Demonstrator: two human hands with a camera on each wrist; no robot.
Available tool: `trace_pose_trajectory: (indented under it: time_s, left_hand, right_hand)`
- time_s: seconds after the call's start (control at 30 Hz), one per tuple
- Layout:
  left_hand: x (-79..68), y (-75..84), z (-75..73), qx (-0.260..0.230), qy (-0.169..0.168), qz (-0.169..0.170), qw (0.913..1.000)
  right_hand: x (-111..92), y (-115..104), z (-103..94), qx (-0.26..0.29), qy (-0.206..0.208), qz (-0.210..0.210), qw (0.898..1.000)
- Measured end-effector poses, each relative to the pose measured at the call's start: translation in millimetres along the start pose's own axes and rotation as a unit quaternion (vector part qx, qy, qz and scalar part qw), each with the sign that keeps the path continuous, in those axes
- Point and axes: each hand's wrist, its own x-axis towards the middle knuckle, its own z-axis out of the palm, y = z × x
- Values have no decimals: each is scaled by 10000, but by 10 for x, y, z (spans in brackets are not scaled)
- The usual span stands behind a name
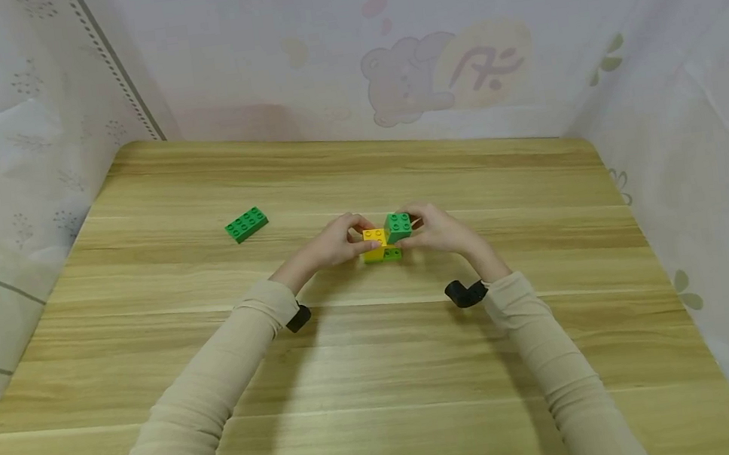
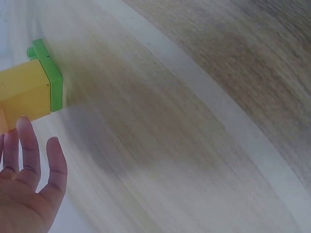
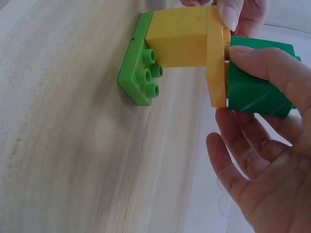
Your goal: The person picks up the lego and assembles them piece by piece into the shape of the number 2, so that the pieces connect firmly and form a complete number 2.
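Note:
A small toy-brick build stands on the table. Its base is a light-green flat brick (image 3: 138, 63), with a tall yellow brick (image 3: 177, 39) on one end and a thin orange-yellow brick (image 3: 216, 73) above, overhanging to the right. My left hand (image 1: 337, 243) holds the yellow part from the left, thumb on the near side; its outer fingers stand free in the left wrist view. My right hand (image 1: 440, 230) pinches a dark-green brick (image 3: 260, 80) between thumb and fingers, over the overhanging end. A narrow gap with studs shows between the dark-green brick and the orange-yellow one.
Another green brick (image 1: 246, 224), longer and studded, lies by itself to the left on the wooden table (image 1: 383, 377). Pale patterned cloth (image 1: 247, 52) hangs behind the table and along both sides. Each wrist wears a black camera mount (image 1: 464, 293).

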Motion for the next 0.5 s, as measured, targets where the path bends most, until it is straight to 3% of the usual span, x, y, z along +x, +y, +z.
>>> trace_pose_trajectory:
  time_s: [0.5]
  left_hand:
    - [-3, 13, 0, -57, -6, -40, 10000]
  right_hand:
    - [3, -22, -43, 288, -237, 102, 9993]
